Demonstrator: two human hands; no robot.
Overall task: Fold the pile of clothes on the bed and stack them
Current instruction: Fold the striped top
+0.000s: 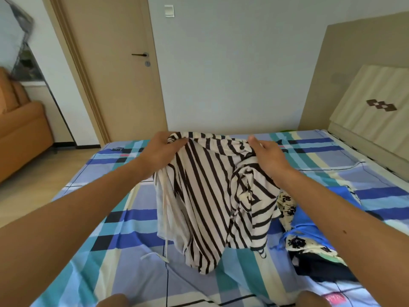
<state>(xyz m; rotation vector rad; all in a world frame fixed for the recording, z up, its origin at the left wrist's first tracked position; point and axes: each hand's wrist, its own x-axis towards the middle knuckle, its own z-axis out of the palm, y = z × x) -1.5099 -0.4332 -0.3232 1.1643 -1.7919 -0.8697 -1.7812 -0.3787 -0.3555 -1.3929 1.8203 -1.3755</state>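
The striped shirt (pixel 208 196) is hanging lengthwise above the bed (pixel 110 218), left hand (pixel 162 149) and right hand (pixel 269 155) each pinching its top edge, the pile (pixel 309 235) lying nearer the right.

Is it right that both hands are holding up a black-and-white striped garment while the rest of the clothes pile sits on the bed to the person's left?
Not quite. The head view shows both the left hand and right hand holding up the striped garment, but the rest of the clothes pile sits on the bed to the person's right, not left.
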